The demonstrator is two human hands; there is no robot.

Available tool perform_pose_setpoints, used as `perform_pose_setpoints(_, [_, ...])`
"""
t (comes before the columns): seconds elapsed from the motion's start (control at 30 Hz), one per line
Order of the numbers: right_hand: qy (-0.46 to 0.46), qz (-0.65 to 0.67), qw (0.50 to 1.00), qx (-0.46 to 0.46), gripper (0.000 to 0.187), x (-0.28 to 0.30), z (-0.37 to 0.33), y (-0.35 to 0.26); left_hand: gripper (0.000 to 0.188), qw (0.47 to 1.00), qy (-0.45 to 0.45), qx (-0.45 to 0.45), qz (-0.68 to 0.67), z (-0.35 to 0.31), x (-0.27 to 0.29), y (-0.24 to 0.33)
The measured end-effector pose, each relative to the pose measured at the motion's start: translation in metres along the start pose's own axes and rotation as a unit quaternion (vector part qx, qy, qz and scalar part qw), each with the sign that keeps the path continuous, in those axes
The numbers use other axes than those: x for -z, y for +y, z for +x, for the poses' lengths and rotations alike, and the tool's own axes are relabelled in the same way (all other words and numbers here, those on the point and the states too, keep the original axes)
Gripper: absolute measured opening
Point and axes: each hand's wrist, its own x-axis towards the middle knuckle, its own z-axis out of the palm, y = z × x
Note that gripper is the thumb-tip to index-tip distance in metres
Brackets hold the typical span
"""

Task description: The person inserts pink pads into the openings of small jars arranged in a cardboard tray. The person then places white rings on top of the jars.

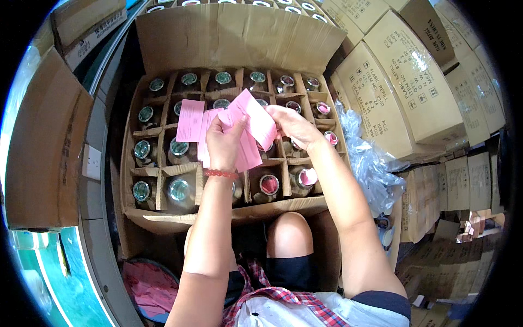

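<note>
Slips [257,121] over divided carton [234,43] — left hand [224,143] pinches them, right hand [297,126] at their edge, grip unclear — likely separating one; next move probably calls for tucking it into a bottle [178,191].

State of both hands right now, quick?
Left hand: closed, holding a fan of pink slips.
Right hand: at the slips' right edge, fingers partly curled; whether it grips one cannot be told.

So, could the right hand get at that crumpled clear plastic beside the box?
Probably yes: the clear plastic lies right of the right hand, just past the cardboard box, and nothing seems to cover it. The hand is at a pink slip, though, so may need freeing first.
</note>
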Motion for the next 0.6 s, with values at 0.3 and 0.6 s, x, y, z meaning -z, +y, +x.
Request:
perform_pose_setpoints(0.3, [0.178, -0.406, 0.892, 0.094, 0.030, 0.052, 0.060, 0.016, 0.021, 0.988, 0.089, 0.017, -0.125, 0.017, 0.019, 0.004])
perform_pose_setpoints(0.6, [0.057, -0.789, 0.612, 0.021, 0.015, 0.021, 0.128, 0.028, 0.012, 0.965, 0.155, 0.037, -0.209, 0.011, 0.009, 0.035])
